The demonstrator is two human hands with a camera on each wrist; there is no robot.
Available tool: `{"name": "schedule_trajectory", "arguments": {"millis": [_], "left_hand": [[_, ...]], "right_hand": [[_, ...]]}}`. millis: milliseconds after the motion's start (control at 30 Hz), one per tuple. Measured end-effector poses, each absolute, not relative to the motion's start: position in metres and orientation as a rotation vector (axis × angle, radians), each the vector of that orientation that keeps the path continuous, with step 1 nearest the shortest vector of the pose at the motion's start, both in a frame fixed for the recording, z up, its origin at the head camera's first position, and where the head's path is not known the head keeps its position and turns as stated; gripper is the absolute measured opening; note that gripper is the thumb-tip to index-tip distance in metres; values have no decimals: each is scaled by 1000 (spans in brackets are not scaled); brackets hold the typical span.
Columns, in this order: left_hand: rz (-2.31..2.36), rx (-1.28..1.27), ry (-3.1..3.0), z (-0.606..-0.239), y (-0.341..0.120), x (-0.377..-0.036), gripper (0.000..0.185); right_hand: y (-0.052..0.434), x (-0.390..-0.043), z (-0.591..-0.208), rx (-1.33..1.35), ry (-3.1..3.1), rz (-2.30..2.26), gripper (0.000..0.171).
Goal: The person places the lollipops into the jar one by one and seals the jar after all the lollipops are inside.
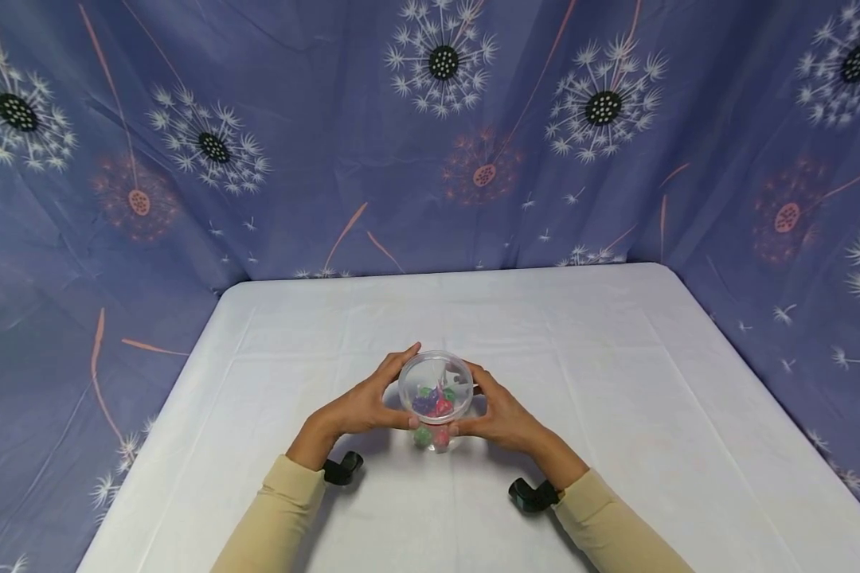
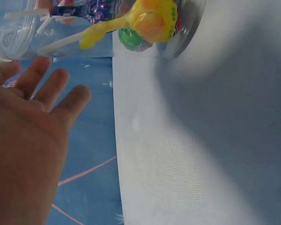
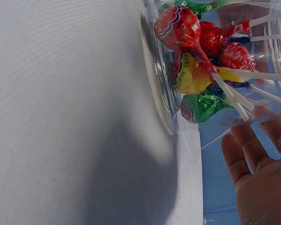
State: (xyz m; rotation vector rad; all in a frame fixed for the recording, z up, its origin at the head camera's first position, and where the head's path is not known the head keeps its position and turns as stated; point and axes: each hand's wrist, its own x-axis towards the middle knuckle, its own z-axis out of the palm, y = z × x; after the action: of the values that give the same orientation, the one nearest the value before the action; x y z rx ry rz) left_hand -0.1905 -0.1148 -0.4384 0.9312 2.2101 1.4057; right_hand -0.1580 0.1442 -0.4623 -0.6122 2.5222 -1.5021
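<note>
A round clear plastic jar point(image 1: 417, 377) stands in front of me, held between both hands near its upper rim. My left hand point(image 1: 367, 403) spans its left side, thumb toward me and fingers round the far side. On the right, my right hand point(image 1: 503, 414) grips it in the same way. Inside are several wrapped lollipops point(image 3: 178, 28) in red, yellow, green and dark blue, with white sticks. In the left wrist view a yellow lollipop point(image 2: 152, 21) shows through the wall, and the jar's base is close over the white cloth.
A white cloth covers the table point(image 1: 588, 358). Behind it and along both sides hangs a blue curtain point(image 1: 315, 159) with a dandelion print. Black straps with small cameras point(image 1: 533, 495) sit on both wrists, below the beige sleeves point(image 1: 275, 509).
</note>
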Motion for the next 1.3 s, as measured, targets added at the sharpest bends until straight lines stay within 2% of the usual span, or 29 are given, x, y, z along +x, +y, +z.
{"name": "schedule_trajectory", "arguments": {"millis": [233, 533, 767, 967, 1300], "left_hand": [[1562, 844, 2369, -441, -104, -171, 104], [1687, 524, 2625, -446, -82, -141, 99], [1717, 466, 2706, -453, -73, -134, 93], [1712, 552, 2640, -452, -81, -140, 90], [1577, 884, 2449, -447, -105, -165, 86]], "right_hand": [[146, -157, -463, -604, 2521, -1526, 92], [147, -156, -464, -566, 2540, -1511, 92], [147, -157, -465, -592, 2534, -1542, 92], [147, -156, -464, -585, 2527, -1523, 91], [146, -159, -465, -677, 2513, -1545, 90]]}}
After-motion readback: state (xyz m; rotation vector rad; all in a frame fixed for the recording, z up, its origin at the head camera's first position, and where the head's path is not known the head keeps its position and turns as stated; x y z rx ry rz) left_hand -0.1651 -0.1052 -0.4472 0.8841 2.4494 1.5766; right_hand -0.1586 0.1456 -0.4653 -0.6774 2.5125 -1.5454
